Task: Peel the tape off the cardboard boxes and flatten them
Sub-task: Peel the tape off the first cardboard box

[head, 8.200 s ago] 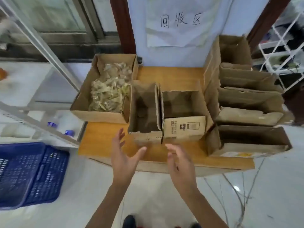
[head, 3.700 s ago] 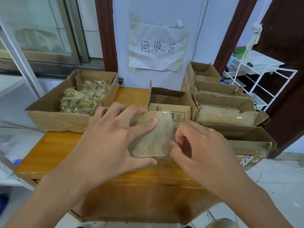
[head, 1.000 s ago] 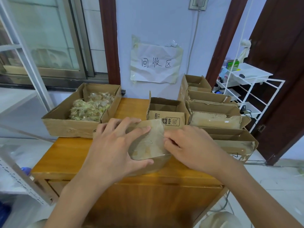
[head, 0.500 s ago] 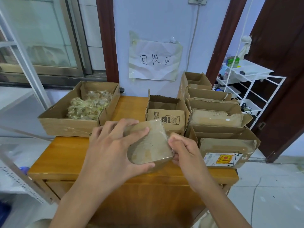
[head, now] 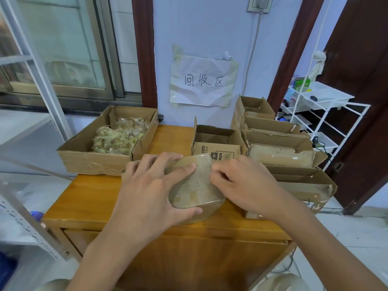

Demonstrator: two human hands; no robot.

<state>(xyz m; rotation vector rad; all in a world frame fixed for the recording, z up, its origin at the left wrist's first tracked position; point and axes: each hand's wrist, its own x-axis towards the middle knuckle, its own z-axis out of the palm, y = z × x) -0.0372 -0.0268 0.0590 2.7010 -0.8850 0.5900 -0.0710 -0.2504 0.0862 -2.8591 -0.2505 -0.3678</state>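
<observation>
A small cardboard box covered in glossy clear tape stands tipped up near the front of the wooden table. My left hand grips it from the left, fingers over the top and thumb under its lower edge. My right hand sits at the box's right edge, its curled fingertips picking at the tape there. Whether a strip of tape has lifted I cannot tell.
A wide box holding crumpled tape sits at the table's left. An open printed box stands behind my hands. Several open boxes line the right side. A white wire rack stands by the dark door.
My right hand has slid up from the box's lower right corner to its upper right edge. My left hand keeps its hold. The camera has shifted slightly closer.
</observation>
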